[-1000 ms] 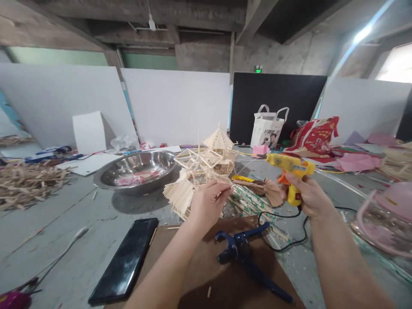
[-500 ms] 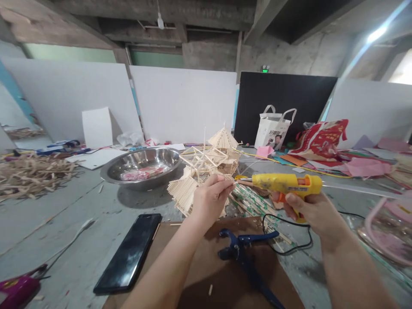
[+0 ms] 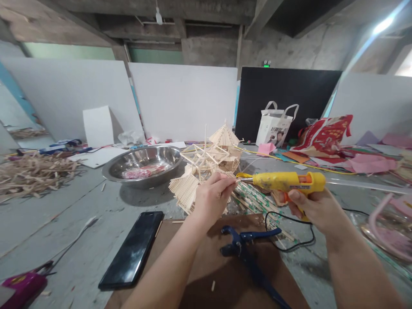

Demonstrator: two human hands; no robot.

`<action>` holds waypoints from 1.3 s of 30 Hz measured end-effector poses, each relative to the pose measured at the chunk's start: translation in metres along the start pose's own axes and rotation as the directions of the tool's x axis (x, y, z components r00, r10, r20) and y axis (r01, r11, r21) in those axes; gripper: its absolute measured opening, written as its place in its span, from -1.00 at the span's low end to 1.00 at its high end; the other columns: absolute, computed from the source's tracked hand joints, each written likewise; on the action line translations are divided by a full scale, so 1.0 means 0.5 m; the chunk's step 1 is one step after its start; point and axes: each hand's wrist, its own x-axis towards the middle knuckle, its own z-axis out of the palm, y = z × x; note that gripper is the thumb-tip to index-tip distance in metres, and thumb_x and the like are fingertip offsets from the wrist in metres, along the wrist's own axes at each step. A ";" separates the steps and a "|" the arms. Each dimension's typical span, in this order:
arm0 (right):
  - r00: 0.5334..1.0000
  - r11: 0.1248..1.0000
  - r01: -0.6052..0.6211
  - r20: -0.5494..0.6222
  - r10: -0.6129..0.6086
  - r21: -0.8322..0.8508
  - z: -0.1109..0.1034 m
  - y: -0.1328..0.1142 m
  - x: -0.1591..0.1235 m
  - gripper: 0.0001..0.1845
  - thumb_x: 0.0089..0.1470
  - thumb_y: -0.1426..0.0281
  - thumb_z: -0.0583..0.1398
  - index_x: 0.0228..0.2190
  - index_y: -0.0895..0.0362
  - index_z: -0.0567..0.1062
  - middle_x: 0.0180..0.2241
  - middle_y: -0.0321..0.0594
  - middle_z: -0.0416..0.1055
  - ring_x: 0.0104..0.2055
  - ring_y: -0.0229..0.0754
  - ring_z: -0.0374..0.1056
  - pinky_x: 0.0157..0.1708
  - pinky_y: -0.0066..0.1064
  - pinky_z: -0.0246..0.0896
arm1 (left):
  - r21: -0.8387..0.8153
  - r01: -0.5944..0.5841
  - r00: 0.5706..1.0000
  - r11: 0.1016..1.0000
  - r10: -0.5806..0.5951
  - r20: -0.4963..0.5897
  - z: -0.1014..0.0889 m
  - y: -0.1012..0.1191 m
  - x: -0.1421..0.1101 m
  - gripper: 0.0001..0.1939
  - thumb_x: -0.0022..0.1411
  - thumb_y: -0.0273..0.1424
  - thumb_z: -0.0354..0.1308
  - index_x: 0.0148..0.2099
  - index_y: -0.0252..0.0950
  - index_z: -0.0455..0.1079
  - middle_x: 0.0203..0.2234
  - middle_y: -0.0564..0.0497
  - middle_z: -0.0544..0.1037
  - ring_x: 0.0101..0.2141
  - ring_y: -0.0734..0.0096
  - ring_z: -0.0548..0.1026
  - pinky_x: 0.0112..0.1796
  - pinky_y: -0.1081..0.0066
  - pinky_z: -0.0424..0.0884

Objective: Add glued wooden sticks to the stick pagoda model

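Observation:
My right hand (image 3: pixel 313 208) is wrapped round the grip of a yellow hot glue gun (image 3: pixel 280 181), with a long clear glue stick (image 3: pixel 363 184) running out of its back. The gun's nozzle points left, right by the fingertips of my left hand (image 3: pixel 214 193). Those fingers are pinched together on what looks like a small thin wooden stick (image 3: pixel 237 180), mostly hidden by them. Just behind my left hand stands a model building (image 3: pixel 225 136) of thin wooden sticks, with a pointed roof and an open star-like frame (image 3: pixel 202 159).
A blue cutter tool (image 3: pixel 243 253) and a black phone (image 3: pixel 131 251) lie nearest me on a brown board (image 3: pixel 199 274). Left of the model is a steel basin (image 3: pixel 141 165). Stick bundles (image 3: pixel 257 199) and a black cord (image 3: pixel 289 249) lie to the right. A purple tool (image 3: pixel 24 285) sits at lower left.
The whole view has shifted slightly. Both hands keep nearly the same pose, with the glue gun's nozzle still at my left fingertips.

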 end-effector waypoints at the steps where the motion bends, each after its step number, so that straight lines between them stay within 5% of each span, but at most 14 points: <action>1: 1.000 1.000 -0.005 0.002 0.005 -0.001 0.000 0.000 0.000 -0.58 -0.29 0.01 0.14 -0.72 0.13 0.30 -0.87 -0.41 0.05 -0.81 -0.40 -0.05 -0.84 -0.53 -0.17 | 0.005 -0.008 1.000 1.000 0.008 0.001 0.000 0.000 0.000 -0.85 0.06 -0.44 0.03 -0.33 -0.23 0.41 -0.50 0.01 0.43 -0.48 0.55 0.37 -0.47 0.56 0.29; 24: 0.999 0.999 -0.034 -0.029 0.034 0.001 0.006 0.000 -0.006 -0.58 -0.27 0.04 0.15 -0.73 0.14 0.26 -0.86 -0.42 0.03 -0.79 -0.43 -0.08 -0.82 -0.54 -0.20 | -0.016 -0.002 1.000 1.000 0.002 0.010 -0.002 0.001 0.001 -0.88 0.04 -0.45 0.05 -0.35 -0.29 0.40 -0.48 0.00 0.44 -0.46 0.56 0.39 -0.47 0.57 0.29; 30: 0.999 0.999 -0.006 -0.041 0.008 0.034 0.006 0.002 -0.002 -0.60 -0.27 0.05 0.15 -0.69 0.15 0.32 -0.85 -0.41 0.04 -0.79 -0.41 -0.05 -0.82 -0.52 -0.17 | -0.184 0.216 0.976 0.959 -0.219 0.002 -0.006 0.016 0.005 -0.90 0.02 -0.42 0.07 -0.43 -0.27 0.41 -0.55 0.03 0.43 -0.51 0.57 0.36 -0.49 0.56 0.26; 32: 0.998 0.998 0.043 -0.045 -0.041 0.046 0.005 0.002 -0.001 -0.59 -0.26 0.04 0.15 -0.69 0.15 0.33 -0.85 -0.40 0.06 -0.80 -0.40 -0.04 -0.83 -0.52 -0.16 | -0.340 0.391 0.909 0.855 -0.417 -0.005 -0.007 0.024 0.008 -0.91 -0.03 -0.38 0.12 -0.45 -0.28 0.41 -0.60 0.07 0.42 -0.60 0.61 0.31 -0.57 0.57 0.22; 34: 0.995 0.995 0.090 -0.039 -0.088 0.052 0.004 0.003 -0.001 -0.59 -0.26 0.04 0.15 -0.71 0.14 0.33 -0.84 -0.39 0.08 -0.80 -0.39 -0.03 -0.83 -0.51 -0.15 | -0.542 0.532 0.795 0.650 -0.605 0.054 -0.009 0.031 0.012 -0.87 -0.06 -0.33 0.14 -0.46 -0.30 0.39 -0.63 0.10 0.40 -0.71 0.69 0.20 -0.67 0.59 0.14; 36: 0.992 0.991 0.123 -0.034 -0.121 0.058 0.004 0.007 -0.002 -0.61 -0.25 0.06 0.16 -0.72 0.14 0.32 -0.83 -0.36 0.12 -0.79 -0.39 -0.01 -0.82 -0.50 -0.12 | -0.713 0.568 0.694 0.411 -0.705 0.146 -0.009 0.035 0.016 -0.83 -0.08 -0.30 0.15 -0.49 -0.32 0.35 -0.64 0.12 0.38 -0.77 0.75 0.11 -0.75 0.60 0.03; 39: 0.990 0.988 0.140 -0.006 -0.140 0.061 0.004 0.018 -0.006 -0.64 -0.21 0.11 0.16 -0.69 0.15 0.33 -0.80 -0.35 0.13 -0.76 -0.38 0.01 -0.79 -0.50 -0.10 | -0.838 0.522 0.618 0.157 -0.747 0.245 -0.009 0.036 0.020 -0.81 -0.12 -0.32 0.18 -0.51 -0.35 0.31 -0.63 0.13 0.37 -0.80 0.79 0.10 -0.78 0.63 -0.03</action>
